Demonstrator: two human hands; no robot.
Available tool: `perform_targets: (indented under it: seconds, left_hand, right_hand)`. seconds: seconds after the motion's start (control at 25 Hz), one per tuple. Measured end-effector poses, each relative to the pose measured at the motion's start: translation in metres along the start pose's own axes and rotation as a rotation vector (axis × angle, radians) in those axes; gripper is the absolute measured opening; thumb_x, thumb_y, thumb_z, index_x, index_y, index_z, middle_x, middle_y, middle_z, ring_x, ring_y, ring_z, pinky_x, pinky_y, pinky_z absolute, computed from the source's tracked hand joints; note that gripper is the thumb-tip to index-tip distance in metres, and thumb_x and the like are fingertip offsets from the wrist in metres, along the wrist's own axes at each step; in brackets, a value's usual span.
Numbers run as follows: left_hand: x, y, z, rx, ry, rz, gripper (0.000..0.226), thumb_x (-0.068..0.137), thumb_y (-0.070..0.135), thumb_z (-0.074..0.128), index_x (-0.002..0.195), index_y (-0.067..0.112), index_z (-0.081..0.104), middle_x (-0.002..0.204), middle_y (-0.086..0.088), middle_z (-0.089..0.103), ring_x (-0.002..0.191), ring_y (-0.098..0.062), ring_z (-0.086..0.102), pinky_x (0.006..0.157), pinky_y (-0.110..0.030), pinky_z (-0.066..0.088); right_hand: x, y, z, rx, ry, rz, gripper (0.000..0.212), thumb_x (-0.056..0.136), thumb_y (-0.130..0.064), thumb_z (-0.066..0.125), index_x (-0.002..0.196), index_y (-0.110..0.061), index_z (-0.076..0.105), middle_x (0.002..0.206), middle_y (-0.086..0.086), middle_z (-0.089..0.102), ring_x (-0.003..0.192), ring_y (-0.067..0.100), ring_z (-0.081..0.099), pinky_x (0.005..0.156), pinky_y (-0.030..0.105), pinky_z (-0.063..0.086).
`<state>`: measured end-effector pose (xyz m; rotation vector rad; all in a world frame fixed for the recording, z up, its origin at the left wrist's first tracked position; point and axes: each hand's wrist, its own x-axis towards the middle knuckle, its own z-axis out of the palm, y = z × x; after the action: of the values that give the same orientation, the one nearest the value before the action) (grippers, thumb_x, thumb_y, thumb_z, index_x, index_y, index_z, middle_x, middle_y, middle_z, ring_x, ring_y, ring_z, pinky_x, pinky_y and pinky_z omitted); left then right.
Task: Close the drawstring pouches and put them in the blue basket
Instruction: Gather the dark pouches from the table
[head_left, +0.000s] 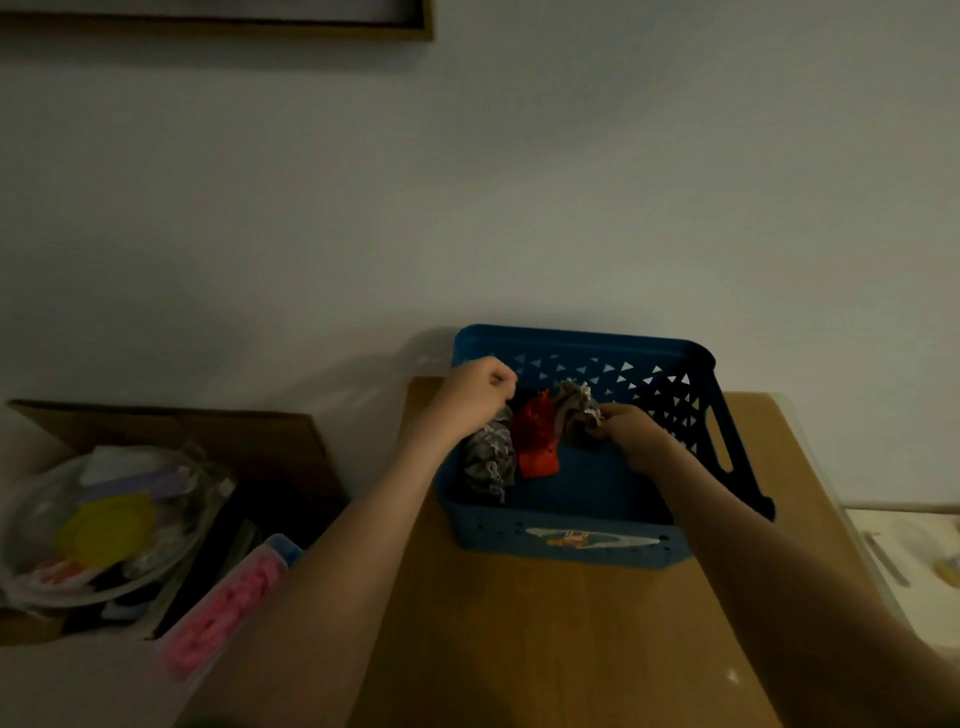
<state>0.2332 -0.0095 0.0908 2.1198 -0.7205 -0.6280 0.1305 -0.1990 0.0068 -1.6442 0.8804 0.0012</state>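
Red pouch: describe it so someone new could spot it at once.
The wooden table holds a blue basket. Of three pouches inside, the red pouch is the middle one. Its neighbours, a grey pouch and a brownish pouch, are dull-coloured.

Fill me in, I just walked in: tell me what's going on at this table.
A person is working with both hands inside a blue perforated plastic basket on a wooden table. Three fabric drawstring pouches are in it: a grey patterned pouch at left, a red pouch in the middle and a brownish pouch at right. The left hand is curled at the grey one's top, apparently holding its cord. The right hand pinches the brownish pouch's gathered top.
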Motion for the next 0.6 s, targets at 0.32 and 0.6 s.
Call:
perform_targets:
  seconds: [0.32, 0.6]
  left_hand:
    - [0.133, -0.025, 0.080, 0.040, -0.347, -0.484, 0.029, 0.094, 0.000, 0.045, 0.119, -0.002, 0.058, 0.121, -0.023, 0.059, 0.110, -0.031, 0.060, 0.094, -0.038, 0.049]
    - [0.172, -0.055, 0.106, 0.017, -0.404, -0.484, 0.016, 0.094, -0.002, 0.045, 0.097, 0.007, 0.058, 0.090, -0.010, 0.057, 0.093, -0.023, 0.058, 0.085, -0.033, 0.050]
  right_hand:
    - [0.112, 0.052, -0.004, -0.361, 0.010, 0.205, 0.024, 0.091, -0.003, 0.055, 0.111, 0.008, 0.062, 0.112, 0.022, 0.064, 0.095, 0.031, 0.061, 0.086, 0.038, 0.052]
    - [0.156, 0.082, 0.003, -0.506, 0.003, 0.241, 0.029, 0.091, -0.021, 0.058, 0.111, -0.001, 0.066, 0.110, 0.019, 0.067, 0.098, 0.030, 0.064, 0.076, 0.031, 0.049]
